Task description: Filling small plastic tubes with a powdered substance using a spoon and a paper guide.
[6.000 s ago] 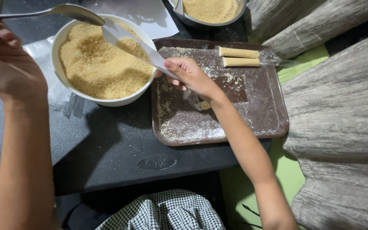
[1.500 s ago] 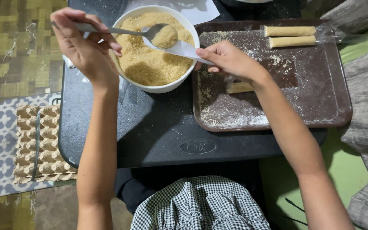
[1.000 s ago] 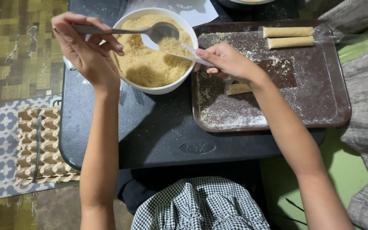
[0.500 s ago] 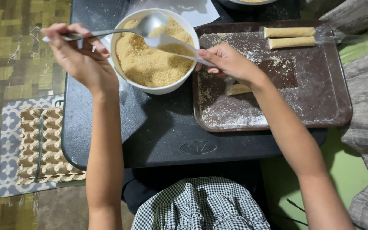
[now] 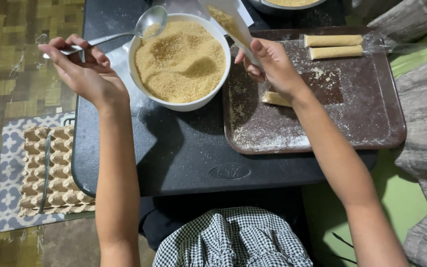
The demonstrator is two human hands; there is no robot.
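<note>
A person is looking down at a black counter (image 5: 189, 158) filling the middle of the frame. The left hand (image 5: 87, 74), at the upper left, is gripping the handle of a metal spoon (image 5: 149, 22) between thumb and fingers, and the spoon's bowl is hovering over the upper left rim of a white bowl (image 5: 181, 104). The bowl is sitting at the upper centre of the counter and is holding golden-brown crumbs (image 5: 181, 59). The right hand (image 5: 275, 66), just right of the bowl, is pinching a thin clear plastic bag (image 5: 228, 20) that is holding some of the same crumbs and is rising toward the top edge of the frame. A brown tray (image 5: 317, 123), dusted with pale powder, is lying at the upper right, touching the bowl's side. Two pale rolled sticks (image 5: 333, 46) are lying side by side at the tray's top edge, and another piece (image 5: 275, 99) is lying just below the right hand. A cardboard egg tray (image 5: 45, 170) is resting on a patterned mat (image 5: 8, 158) at the lower left.
</note>
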